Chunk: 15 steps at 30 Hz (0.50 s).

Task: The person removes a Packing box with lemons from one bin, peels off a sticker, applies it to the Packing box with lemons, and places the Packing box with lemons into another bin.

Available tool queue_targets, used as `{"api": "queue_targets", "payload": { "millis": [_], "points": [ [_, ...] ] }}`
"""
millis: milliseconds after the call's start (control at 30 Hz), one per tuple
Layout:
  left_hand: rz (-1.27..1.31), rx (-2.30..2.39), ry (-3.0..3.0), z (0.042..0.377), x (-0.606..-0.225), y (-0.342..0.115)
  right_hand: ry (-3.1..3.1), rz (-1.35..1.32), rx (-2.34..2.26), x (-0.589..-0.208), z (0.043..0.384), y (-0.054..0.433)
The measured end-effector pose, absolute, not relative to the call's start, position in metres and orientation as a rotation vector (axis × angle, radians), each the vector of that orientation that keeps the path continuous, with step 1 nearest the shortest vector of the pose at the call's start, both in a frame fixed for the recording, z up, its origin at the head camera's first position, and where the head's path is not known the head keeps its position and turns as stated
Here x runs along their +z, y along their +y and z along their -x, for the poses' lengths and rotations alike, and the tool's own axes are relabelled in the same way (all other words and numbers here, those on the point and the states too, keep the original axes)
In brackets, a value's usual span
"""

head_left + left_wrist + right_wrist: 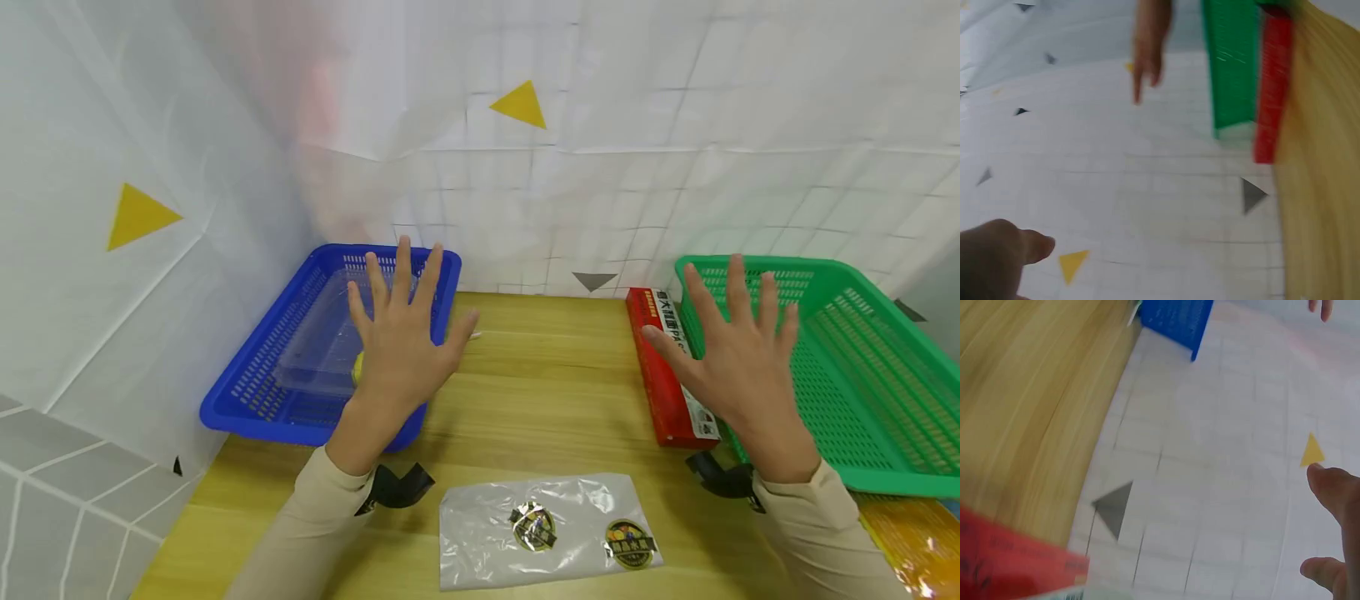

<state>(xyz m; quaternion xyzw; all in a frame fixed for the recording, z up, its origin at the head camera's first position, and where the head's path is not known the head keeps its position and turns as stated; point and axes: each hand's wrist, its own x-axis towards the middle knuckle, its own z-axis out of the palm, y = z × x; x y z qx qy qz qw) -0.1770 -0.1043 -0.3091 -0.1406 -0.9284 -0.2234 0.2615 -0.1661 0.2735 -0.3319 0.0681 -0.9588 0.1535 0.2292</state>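
Both hands are raised over the table with fingers spread, holding nothing. In the head view my left hand [405, 342] overlaps the right part of a blue basket [240, 408]. Inside that basket lie a clear plastic container [315, 333] and a yellow item [357, 367], partly hidden by the hand. My right hand [742, 367] overlaps the near-left side of a green basket [847, 400] and a long red box [652, 375] with a white printed side. Between the forearms, a clear plastic bag [480, 542] with two round dark labels lies flat on the table.
The wooden table [547, 383] meets a wall of white sheeting [600, 192] at the back and left. At the lower right, an orange shiny package [915, 533] lies by the green basket. A small white piece [475, 336] shows near the left thumb.
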Motion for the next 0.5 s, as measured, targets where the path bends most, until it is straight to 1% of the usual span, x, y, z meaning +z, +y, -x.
{"api": "queue_targets", "payload": {
  "millis": [100,200,300,500],
  "points": [
    [0.41,-0.899,-2.432,0.167,-0.297,-0.113,-2.588,-0.267,0.615,-0.327,0.166,0.263],
    [0.406,-1.072,-2.364,0.155,-0.293,-0.126,-2.565,-0.339,0.792,-0.319,0.166,0.247],
    [0.385,-1.204,-2.321,0.143,-0.295,-0.14,-2.594,-0.349,0.907,-0.31,0.167,0.229],
    [0.289,-1.4,-2.302,0.121,-0.306,-0.165,-2.587,-0.478,1.008,-0.299,0.176,0.198]
  ]
}}
